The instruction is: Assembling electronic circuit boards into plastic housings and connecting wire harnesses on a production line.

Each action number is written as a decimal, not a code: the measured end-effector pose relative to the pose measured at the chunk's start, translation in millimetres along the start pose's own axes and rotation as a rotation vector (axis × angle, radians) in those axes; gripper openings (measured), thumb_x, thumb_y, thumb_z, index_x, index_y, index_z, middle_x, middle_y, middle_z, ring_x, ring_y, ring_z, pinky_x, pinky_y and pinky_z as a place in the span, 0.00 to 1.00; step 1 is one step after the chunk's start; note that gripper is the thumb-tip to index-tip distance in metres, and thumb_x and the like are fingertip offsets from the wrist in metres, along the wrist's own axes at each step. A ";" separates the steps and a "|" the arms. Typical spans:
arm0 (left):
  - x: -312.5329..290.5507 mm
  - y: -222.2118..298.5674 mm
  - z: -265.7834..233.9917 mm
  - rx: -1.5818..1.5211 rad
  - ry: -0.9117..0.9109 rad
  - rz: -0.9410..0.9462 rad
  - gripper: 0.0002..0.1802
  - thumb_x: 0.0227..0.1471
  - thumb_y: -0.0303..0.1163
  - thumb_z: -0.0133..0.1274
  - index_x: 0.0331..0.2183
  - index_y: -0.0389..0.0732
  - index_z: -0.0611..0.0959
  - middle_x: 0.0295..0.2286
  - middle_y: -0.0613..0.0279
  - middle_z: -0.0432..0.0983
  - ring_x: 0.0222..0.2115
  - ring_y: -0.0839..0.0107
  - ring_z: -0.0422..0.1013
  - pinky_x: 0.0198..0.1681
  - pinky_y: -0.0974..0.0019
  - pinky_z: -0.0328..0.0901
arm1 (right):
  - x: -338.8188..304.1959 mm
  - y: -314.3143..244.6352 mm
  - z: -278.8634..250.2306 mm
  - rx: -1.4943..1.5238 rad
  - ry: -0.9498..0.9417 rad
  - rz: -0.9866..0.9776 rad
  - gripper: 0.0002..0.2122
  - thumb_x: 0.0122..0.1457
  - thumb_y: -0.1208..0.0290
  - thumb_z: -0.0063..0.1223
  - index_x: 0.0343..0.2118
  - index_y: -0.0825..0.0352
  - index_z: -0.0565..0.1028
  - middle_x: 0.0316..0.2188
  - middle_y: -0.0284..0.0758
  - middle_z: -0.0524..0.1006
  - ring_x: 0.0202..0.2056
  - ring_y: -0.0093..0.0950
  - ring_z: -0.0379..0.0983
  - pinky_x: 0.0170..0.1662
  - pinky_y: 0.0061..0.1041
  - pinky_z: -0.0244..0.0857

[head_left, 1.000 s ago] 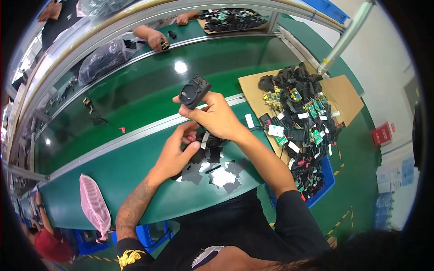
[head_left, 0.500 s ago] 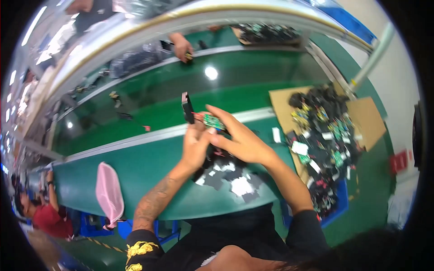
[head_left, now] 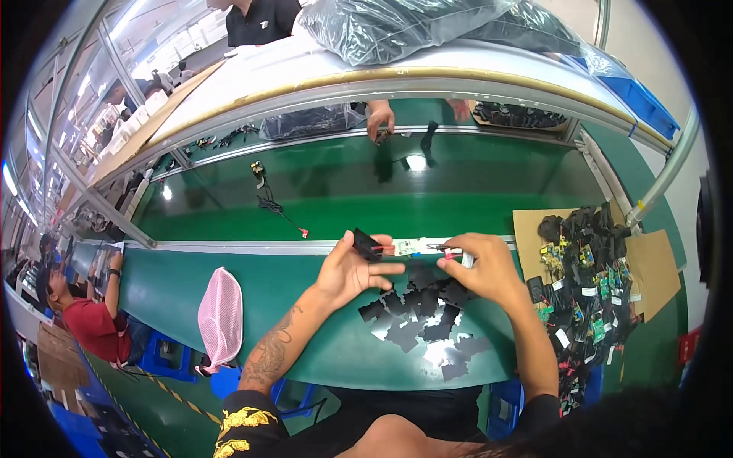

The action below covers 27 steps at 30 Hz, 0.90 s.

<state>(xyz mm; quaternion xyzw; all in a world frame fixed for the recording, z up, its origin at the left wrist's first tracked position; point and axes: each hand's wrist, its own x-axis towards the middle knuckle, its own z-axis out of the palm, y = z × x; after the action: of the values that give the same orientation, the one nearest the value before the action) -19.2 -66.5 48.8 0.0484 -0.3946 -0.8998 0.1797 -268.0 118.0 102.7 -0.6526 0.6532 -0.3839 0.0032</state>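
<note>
Between the thumb and forefinger of my left hand (head_left: 347, 271) is a small black rectangular part (head_left: 367, 246), tilted; the other fingers spread out. Red wires run from it to a small circuit board (head_left: 410, 246), which hangs between my two hands. My right hand (head_left: 489, 267) is closed in a pinch on a cable (head_left: 449, 249) at the board's other side, with a white tag by its fingers. Below both hands, many cut black sheet pieces (head_left: 420, 301) lie scattered on the green table (head_left: 305, 343).
On the right, cardboard (head_left: 534, 229) bears a heap of boards and cables (head_left: 592, 282). A pink mesh cap (head_left: 221, 317) lies at left. Across the green belt (head_left: 343, 191), a co-worker's hand (head_left: 379, 118) handles a part. A metal-framed shelf (head_left: 382, 76) spans the far side.
My hands have moved apart, the left still with the black part and the right now on the cable side. The board has gone from my fingers to hanging between them. The view has shifted.
</note>
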 end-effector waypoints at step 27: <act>-20.1 -56.8 5.6 0.381 0.248 -0.136 0.22 0.65 0.18 0.48 0.59 0.35 0.71 0.48 0.56 0.73 0.44 0.64 0.81 0.42 0.62 0.80 | -60.9 -5.9 53.0 -0.203 -0.307 0.066 0.17 0.52 0.61 0.73 0.42 0.64 0.84 0.39 0.34 0.78 0.43 0.39 0.76 0.48 0.38 0.72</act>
<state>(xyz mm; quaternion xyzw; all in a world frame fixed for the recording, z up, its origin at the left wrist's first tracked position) -18.0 -19.9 10.2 0.2183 -0.5281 -0.8062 0.1535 -227.2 144.6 38.1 -0.6788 0.7014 -0.2117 0.0498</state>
